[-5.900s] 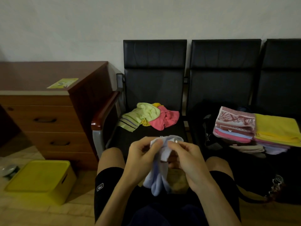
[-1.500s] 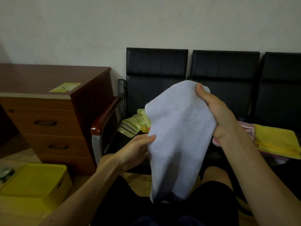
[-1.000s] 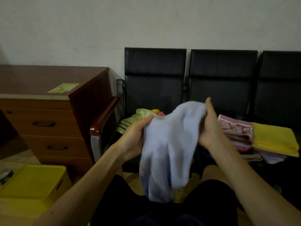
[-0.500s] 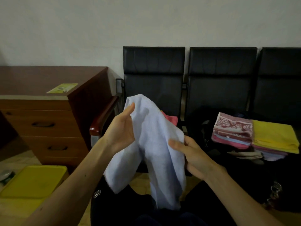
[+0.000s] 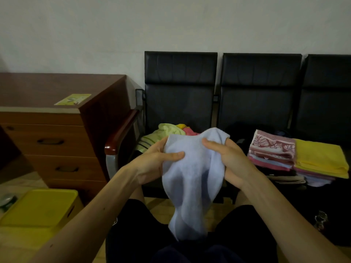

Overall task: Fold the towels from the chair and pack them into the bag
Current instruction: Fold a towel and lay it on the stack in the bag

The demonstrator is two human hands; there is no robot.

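A pale blue towel (image 5: pixel 191 179) hangs in front of me, down between my knees. My left hand (image 5: pixel 157 160) grips its upper left edge with the thumb across the front. My right hand (image 5: pixel 228 160) grips the upper right part, fingers curled into the cloth. Behind the towel, on the left black chair (image 5: pixel 180 95), lies a loose heap of light green, yellow and pink towels (image 5: pixel 171 130). A stack of folded towels (image 5: pixel 273 150) with a yellow one (image 5: pixel 321 156) beside it rests on the dark bag (image 5: pixel 284 196) on the middle chair.
A wooden drawer cabinet (image 5: pixel 57 130) stands at the left, next to the chair's wooden armrest (image 5: pixel 121 133). A yellow plastic box (image 5: pixel 38 209) sits on the floor at lower left. A metal clasp (image 5: pixel 321 221) hangs from the bag at lower right.
My hands have come together at the towel's top edge; the left hand dropped from its raised hold and the right hand rose. The towel now hangs bunched between both hands.
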